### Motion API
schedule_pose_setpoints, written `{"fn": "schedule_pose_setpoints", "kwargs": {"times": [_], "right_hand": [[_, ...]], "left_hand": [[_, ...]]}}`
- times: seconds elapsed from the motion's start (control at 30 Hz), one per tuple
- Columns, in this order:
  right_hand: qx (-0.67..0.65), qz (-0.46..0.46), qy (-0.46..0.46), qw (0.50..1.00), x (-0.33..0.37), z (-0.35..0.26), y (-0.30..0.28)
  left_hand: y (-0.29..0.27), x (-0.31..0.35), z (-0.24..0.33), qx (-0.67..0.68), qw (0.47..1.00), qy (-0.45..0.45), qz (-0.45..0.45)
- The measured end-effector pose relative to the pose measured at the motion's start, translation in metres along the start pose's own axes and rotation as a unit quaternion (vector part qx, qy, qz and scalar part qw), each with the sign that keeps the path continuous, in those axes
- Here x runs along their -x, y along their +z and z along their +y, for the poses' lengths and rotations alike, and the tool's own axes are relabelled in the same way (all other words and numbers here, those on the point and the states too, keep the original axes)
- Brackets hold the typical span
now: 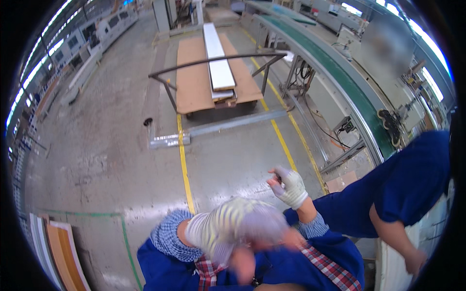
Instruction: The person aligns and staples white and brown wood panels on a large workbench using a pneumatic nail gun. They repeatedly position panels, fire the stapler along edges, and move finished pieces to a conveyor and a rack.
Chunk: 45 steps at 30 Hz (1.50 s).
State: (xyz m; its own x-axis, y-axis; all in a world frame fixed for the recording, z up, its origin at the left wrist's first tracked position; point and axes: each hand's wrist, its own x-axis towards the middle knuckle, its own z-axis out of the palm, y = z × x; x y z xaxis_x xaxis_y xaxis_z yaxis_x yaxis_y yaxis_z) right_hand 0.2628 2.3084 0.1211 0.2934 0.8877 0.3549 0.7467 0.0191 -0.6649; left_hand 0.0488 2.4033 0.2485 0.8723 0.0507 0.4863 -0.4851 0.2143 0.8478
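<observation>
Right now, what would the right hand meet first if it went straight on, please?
Pointing forward and left, the right hand would seem to meet the metal bar on the floor first, though depth is unclear.

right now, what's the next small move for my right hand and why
Probably ease your right hand, in its pale knit glove, slightly left, toward your left hand in its striped pale knit glove: a co-worker's bare forearm, below a blue fabric sleeve, is on your right, so that side looks less free.
</observation>
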Motion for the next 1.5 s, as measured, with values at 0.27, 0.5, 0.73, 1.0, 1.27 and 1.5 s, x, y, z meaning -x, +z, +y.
{"fn": "schedule_pose_setpoints", "kwargs": {"times": [0.27, 0.5, 0.73, 1.0, 1.27, 1.5], "right_hand": [[-0.020, -0.153, -0.034, 0.987, -0.208, 0.075, 0.081], [0.011, -0.042, 0.071, 0.997, -0.398, 0.161, 0.081], [0.020, 0.096, 0.084, 0.992, -0.543, 0.226, 0.044], [0.003, 0.124, 0.057, 0.991, -0.791, 0.352, 0.024], [0.108, -0.247, 0.174, 0.947, -1.048, 0.550, 0.199], [0.165, -0.474, 0.324, 0.802, -1.012, 0.707, 0.383]], "left_hand": [[-0.184, -0.150, -0.030, 0.084, 0.912, 0.379, -0.134], [-0.401, -0.220, -0.043, 0.066, 0.965, 0.250, -0.046], [-0.562, -0.308, -0.105, -0.261, 0.962, -0.017, -0.076], [-0.818, -0.354, -0.159, -0.342, 0.903, -0.184, 0.182], [-1.113, -0.337, -0.345, -0.406, 0.636, -0.533, 0.384], [-1.120, -0.262, -0.496, -0.302, 0.577, -0.683, 0.331]]}}
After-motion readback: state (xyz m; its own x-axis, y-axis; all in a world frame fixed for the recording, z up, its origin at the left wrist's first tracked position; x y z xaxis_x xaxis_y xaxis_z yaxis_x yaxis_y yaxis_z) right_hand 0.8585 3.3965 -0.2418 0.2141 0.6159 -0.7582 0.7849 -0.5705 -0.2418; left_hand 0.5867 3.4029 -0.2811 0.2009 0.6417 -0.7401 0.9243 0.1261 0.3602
